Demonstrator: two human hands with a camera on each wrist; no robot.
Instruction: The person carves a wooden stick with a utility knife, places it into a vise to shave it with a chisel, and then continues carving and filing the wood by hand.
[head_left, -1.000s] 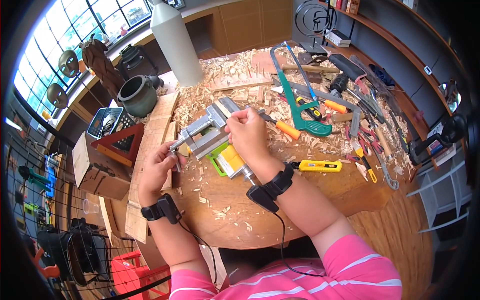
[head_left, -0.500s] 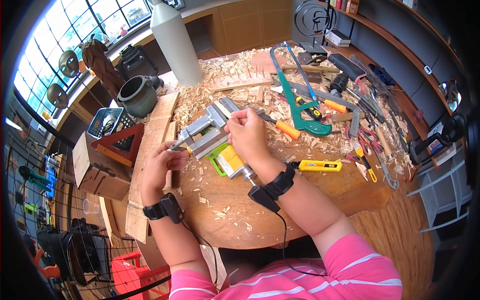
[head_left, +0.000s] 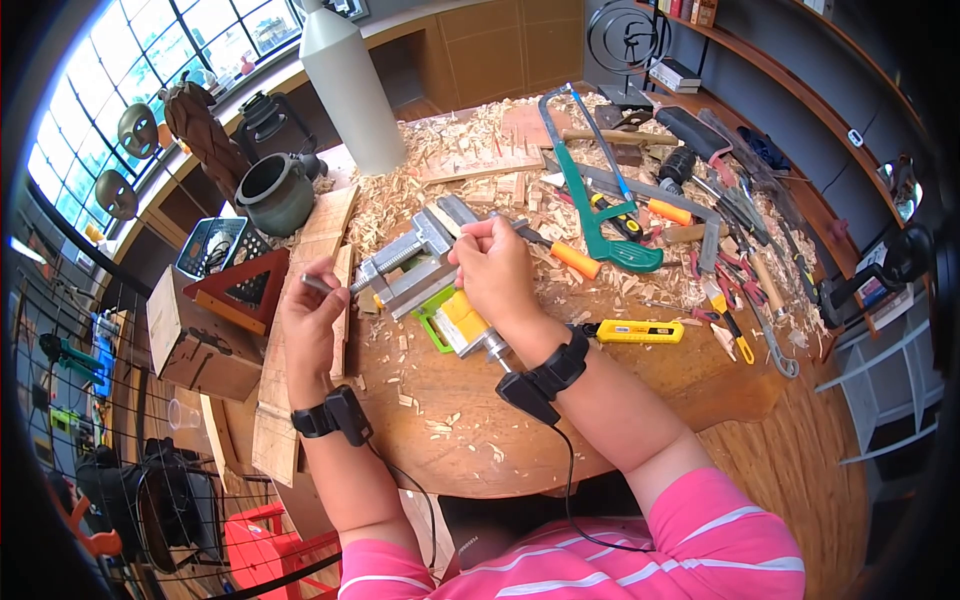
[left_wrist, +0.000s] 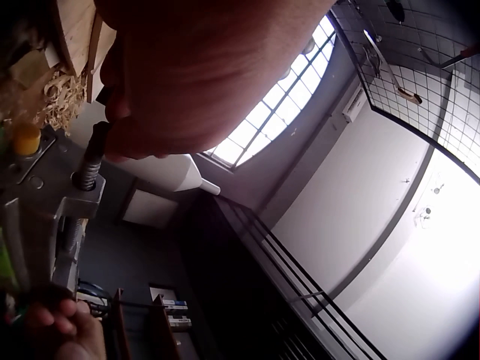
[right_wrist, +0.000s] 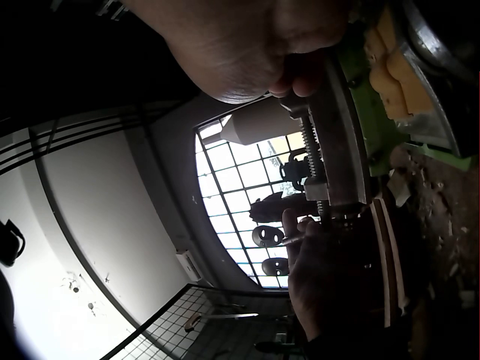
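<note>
A grey metal bench vise [head_left: 420, 262] is mounted near the middle of the wooden table. Its screw [head_left: 388, 257] points toward my left hand [head_left: 312, 318], whose thumb and fingers pinch the vise's handle bar [head_left: 316, 284]. In the left wrist view that hand covers the handle above the threaded screw [left_wrist: 88, 174]. A pale wooden strip [head_left: 444, 217] lies between the jaws. My right hand [head_left: 496, 272] curls its fingers at the strip's near end, close over the jaws, hiding the fingertips. Below sits the vise's yellow and green base [head_left: 462, 315].
An orange-handled tool [head_left: 575, 260] and a yellow utility knife [head_left: 640, 331] lie to the right. Beyond are a green hacksaw [head_left: 590, 215], pliers and other tools among wood shavings. Planks [head_left: 312, 250], a wooden box [head_left: 195, 330] and a dark pot [head_left: 275, 195] stand left.
My left hand has moved up and round the screw's end, turning the handle bar from hanging down to pointing up and left. The right hand stays in place at the jaws.
</note>
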